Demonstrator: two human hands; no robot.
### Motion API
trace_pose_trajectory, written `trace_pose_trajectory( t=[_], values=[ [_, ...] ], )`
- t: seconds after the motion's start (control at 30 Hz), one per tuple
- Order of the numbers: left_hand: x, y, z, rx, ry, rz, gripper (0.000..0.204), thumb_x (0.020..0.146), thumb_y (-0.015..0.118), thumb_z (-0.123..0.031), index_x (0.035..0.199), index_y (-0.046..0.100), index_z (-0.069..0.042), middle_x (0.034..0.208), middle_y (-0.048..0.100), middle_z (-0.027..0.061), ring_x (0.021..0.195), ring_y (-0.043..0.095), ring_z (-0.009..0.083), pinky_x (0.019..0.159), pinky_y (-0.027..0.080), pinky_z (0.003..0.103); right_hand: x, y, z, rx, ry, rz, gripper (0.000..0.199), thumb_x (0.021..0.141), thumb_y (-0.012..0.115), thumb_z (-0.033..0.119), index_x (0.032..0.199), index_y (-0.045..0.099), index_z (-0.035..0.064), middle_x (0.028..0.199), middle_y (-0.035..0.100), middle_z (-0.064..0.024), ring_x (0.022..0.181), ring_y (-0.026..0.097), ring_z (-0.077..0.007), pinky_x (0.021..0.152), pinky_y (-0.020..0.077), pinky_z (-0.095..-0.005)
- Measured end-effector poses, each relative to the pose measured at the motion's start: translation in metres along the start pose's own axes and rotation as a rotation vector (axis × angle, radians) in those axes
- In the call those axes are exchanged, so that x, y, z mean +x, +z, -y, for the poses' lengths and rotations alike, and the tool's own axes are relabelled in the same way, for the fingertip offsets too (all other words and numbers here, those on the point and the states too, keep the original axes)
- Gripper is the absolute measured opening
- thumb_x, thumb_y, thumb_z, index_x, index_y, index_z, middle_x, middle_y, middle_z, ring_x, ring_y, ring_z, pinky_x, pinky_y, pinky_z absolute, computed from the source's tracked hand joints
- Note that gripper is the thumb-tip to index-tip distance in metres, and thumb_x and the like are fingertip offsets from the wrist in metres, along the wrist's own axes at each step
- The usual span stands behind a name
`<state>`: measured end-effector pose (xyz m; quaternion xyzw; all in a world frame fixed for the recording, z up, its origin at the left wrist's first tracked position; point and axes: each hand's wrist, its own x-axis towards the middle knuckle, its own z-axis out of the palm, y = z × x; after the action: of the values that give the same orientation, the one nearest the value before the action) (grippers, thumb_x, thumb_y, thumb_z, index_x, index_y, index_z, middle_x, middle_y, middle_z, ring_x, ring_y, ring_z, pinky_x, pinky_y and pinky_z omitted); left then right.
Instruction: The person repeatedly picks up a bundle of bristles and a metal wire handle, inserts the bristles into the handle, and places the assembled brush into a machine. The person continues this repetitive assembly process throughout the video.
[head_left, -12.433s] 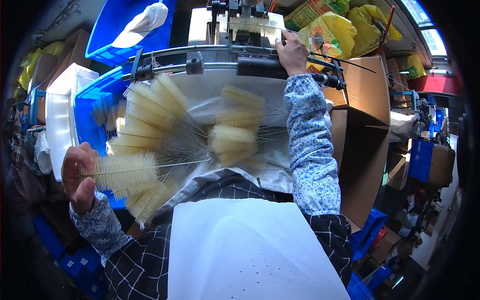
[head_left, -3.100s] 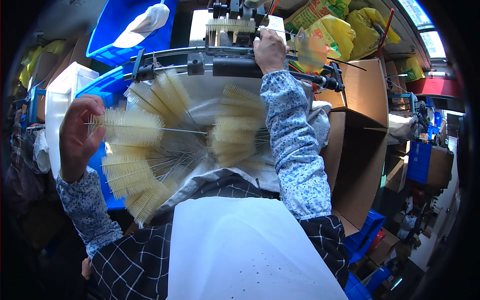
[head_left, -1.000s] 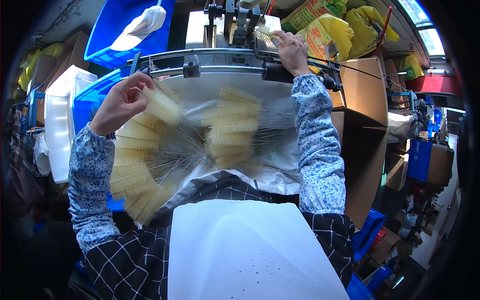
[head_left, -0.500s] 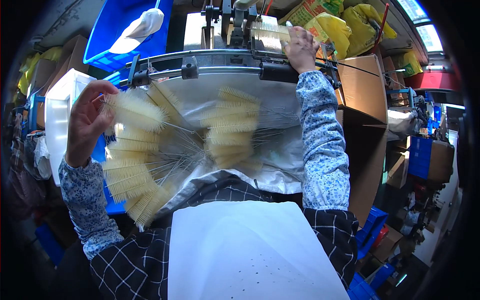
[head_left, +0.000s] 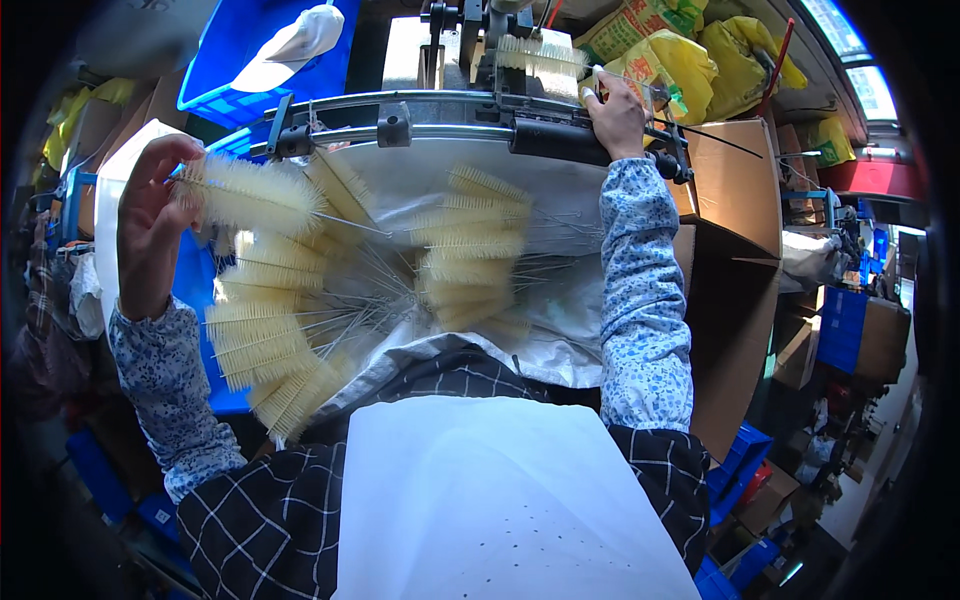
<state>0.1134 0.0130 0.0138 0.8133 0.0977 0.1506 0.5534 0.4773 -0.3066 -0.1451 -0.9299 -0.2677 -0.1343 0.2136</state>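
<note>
Drawn left since a second ago: pinching a cream cylindrical wire-stemmed brush [head_left: 255,195] with left hand [head_left: 152,225], upper left, apparently lifted free; reaching beside another cream brush [head_left: 540,55] with right hand [head_left: 617,115], top centre, unclear whether grasping.

A cream brush [head_left: 258,196] tilts from the left hand [head_left: 152,222]; a crosswise brush [head_left: 541,56] lies ahead.

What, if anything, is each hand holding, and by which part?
Left hand: a brush, by its left end, opposite the wire stem. Right hand: at the right end of another brush; grip cannot be told.
</note>
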Motion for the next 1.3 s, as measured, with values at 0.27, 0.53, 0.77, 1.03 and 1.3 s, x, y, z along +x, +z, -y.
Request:
trace_pose_trajectory(
  t=[0.27,0.53,0.77,1.03,1.3],
  values=[
    [-0.014,-0.019,-0.010,0.053,-0.007,-0.172,0.042,0.070,0.054,-0.021,0.110,0.047,-0.008,0.104,0.049,0.0063,0.073,0.046,0.0072,0.055,0.038,0.018,0.000,0.005,0.031,-0.013,0.010,0.024,0.039,0.074,0.058,0.026,0.110,0.056,0.0105,0.106,0.058,-0.0097,0.097,0.055,-0.0274,0.083,0.0389,-0.0418],
    [-0.012,-0.011,-0.020,0.015,-0.008,-0.110,0.040,0.072,0.054,-0.020,0.109,0.047,-0.007,0.101,0.048,0.0050,0.076,0.046,0.0075,0.056,0.038,0.019,-0.001,0.021,0.093,-0.025,0.025,0.046,0.036,0.075,0.055,0.025,0.107,0.058,0.0091,0.106,0.058,-0.0087,0.095,0.056,-0.0252,0.076,0.0376,-0.0453],
    [-0.006,-0.007,-0.017,0.026,0.013,-0.073,0.040,0.071,0.054,-0.020,0.108,0.047,-0.007,0.102,0.047,0.0050,0.075,0.046,0.0076,0.056,0.038,0.019,-0.004,0.024,0.119,-0.043,0.022,0.077,0.038,0.076,0.056,0.025,0.111,0.055,0.0088,0.109,0.057,-0.0091,0.098,0.054,-0.0266,0.081,0.0361,-0.0466],
    [-0.013,-0.016,-0.005,0.016,-0.014,-0.143,0.043,0.070,0.053,-0.018,0.111,0.044,-0.009,0.102,0.047,0.0062,0.073,0.045,0.0074,0.055,0.038,0.019,-0.005,0.008,0.056,-0.056,0.019,0.038,0.032,0.075,0.055,0.025,0.105,0.059,0.0130,0.102,0.059,-0.0060,0.094,0.056,-0.0249,0.078,0.0349,-0.0458],
    [-0.012,-0.016,-0.007,-0.030,-0.013,-0.167,0.038,0.071,0.051,-0.014,0.108,0.044,-0.008,0.092,0.044,0.0049,0.068,0.042,0.0070,0.055,0.037,0.020,0.011,-0.014,-0.025,0.040,0.004,0.135,0.033,0.078,0.052,0.029,0.104,0.060,0.0117,0.107,0.058,-0.0100,0.097,0.054,-0.0281,0.086,0.0376,-0.0447]
  ],
)
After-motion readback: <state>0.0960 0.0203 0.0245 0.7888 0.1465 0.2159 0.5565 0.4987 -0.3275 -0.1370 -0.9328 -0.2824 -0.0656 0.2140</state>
